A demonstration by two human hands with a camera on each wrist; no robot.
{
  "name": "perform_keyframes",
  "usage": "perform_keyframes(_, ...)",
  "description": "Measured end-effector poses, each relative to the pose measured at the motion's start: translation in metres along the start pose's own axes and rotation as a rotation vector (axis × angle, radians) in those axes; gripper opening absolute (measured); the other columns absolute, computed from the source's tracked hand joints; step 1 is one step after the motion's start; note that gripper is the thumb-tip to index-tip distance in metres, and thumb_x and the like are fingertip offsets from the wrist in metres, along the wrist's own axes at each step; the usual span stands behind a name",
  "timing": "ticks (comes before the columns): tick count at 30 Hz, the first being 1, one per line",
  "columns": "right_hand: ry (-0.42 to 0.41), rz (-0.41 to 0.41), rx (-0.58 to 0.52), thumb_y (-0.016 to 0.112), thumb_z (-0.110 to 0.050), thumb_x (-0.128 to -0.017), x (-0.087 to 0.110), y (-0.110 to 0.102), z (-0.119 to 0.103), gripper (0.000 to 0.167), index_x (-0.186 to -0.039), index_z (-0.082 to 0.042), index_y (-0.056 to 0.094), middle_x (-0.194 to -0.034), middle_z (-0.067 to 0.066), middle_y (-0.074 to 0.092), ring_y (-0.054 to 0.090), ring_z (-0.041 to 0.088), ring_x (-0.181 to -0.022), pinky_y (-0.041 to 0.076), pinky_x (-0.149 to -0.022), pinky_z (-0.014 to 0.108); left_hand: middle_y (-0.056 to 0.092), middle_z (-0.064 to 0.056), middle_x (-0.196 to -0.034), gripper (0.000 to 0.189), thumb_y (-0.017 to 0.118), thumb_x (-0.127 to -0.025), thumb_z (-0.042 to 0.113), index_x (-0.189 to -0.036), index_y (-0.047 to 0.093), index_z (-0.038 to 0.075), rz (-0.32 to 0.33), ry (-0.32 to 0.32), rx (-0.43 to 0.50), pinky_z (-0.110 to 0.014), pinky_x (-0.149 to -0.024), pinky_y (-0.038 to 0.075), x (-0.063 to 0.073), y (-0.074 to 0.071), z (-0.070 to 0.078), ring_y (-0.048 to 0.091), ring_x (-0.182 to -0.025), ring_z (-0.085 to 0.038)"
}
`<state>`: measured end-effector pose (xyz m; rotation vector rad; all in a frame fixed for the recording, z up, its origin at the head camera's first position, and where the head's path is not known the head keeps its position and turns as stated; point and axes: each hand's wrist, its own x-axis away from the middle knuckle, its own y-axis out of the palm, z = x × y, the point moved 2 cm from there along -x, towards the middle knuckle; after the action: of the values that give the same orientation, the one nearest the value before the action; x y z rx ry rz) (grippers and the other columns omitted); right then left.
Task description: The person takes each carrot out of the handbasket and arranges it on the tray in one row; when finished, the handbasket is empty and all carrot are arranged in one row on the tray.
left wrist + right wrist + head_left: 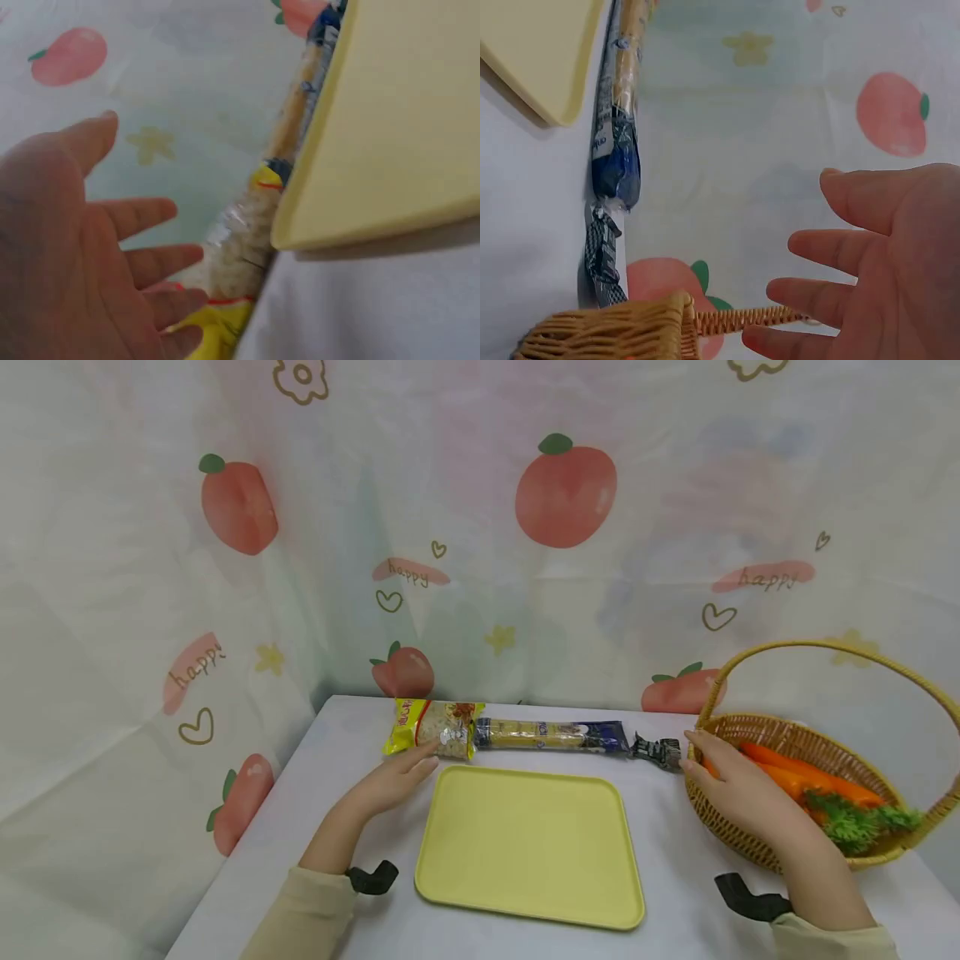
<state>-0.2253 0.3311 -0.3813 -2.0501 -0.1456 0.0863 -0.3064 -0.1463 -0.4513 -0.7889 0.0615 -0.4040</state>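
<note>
Beige cloth sleeves (pixel 307 914) come nearest the head camera, leading to bare forearms above a white table (pixel 390 922). Between them a shallow yellow rectangular tray (pixel 528 847) lies flat, probably central so either hand can reach it. Fingers extended and loosely spread, the left hand (pixel 393 785) overlaps the front edge of a clear-and-yellow plastic bag (pixel 444 725) of pale contents; whether they touch cannot be told. To the bag's right, a long blue-ended plastic packet (pixel 551 735) and a small crumpled black packet (pixel 660 752) continue the row behind the tray, likely laid flat because soft wrapping would hardly stand. The right hand (pixel 742 789), fingers also stretched out, overlaps the left side of a tan wicker basket (pixel 716 827) with an arched handle. Its raised wall presumably keeps the orange carrots (pixel 832 781) and their leafy green tops (pixel 847 822) together.

From the left wrist, thumb and fingers stand wide apart and grasp nothing; the bag shows beyond the fingertips, with the tray's corner alongside.

From the right wrist, the palm is likewise spread and holds nothing. The basket's handle passes behind the fingers, contact unclear, while the black packet lies between basket and long packet.
</note>
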Motion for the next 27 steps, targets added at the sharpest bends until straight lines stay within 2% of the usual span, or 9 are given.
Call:
perform_keyframes(5, 0.05, -0.033, 0.011, 0.035, -0.057, -0.102, 0.005, -0.015, 0.023, 0.08, -0.156, 0.001, 0.019, -0.153, 0.038, 0.025, 0.026, 0.062, -0.134, 0.028, -0.101, 0.077, 0.035, 0.004, -0.16, 0.055, 0.04, -0.101, 0.058, -0.152, 0.038, 0.037, 0.047, -0.069, 0.117, -0.06, -0.121, 0.022, -0.005, 0.011, -0.022, 0.028, -0.15, -0.031)
perform_keyframes(8, 0.079, -0.066, 0.024, 0.034, -0.057, -0.103, 0.008, -0.022, 0.038, 0.08, -0.156, 0.001, 0.018, -0.15, 0.041, 0.027, 0.032, 0.064, -0.129, 0.035, -0.094, 0.076, 0.038, 0.005, -0.158, 0.053, 0.042, -0.101, 0.056, -0.15, 0.041, 0.036, 0.07, -0.076, 0.165, -0.058, -0.121, 0.023, -0.007, 0.021, -0.033, 0.03, -0.149, -0.029)
perform_keyframes(14, 0.142, -0.103, 0.056, 0.039, -0.061, -0.1, 0.011, -0.026, 0.065, 0.083, -0.154, 0.0, 0.023, -0.144, 0.042, 0.036, 0.04, 0.064, -0.122, 0.044, -0.086, 0.071, 0.037, 0.009, -0.158, 0.052, 0.044, -0.102, 0.052, -0.151, 0.038, 0.038, 0.014, -0.057, 0.165, -0.05, -0.124, 0.023, -0.011, 0.04, -0.046, 0.026, -0.151, -0.023)
perform_keyframes(20, 0.151, -0.123, 0.039, 0.046, -0.057, -0.099, 0.012, -0.028, 0.079, 0.086, -0.152, 0.006, 0.023, -0.143, 0.04, 0.038, 0.039, 0.063, -0.122, 0.044, -0.087, 0.07, 0.034, 0.008, -0.159, 0.055, 0.047, -0.101, 0.052, -0.152, 0.036, 0.037, 0.017, -0.041, 0.134, -0.049, -0.125, 0.018, -0.012, 0.046, -0.051, 0.02, -0.153, -0.024)
perform_keyframes(27, 0.114, -0.142, 0.046, 0.054, -0.056, -0.096, 0.012, -0.027, 0.082, 0.088, -0.152, 0.006, 0.026, -0.142, 0.039, 0.04, 0.041, 0.063, -0.121, 0.047, -0.085, 0.067, 0.033, 0.002, -0.161, 0.056, 0.049, -0.101, 0.047, -0.153, 0.037, 0.031, 0.027, -0.02, 0.131, -0.052, -0.125, 0.015, -0.011, 0.046, -0.048, 0.018, -0.153, -0.029)
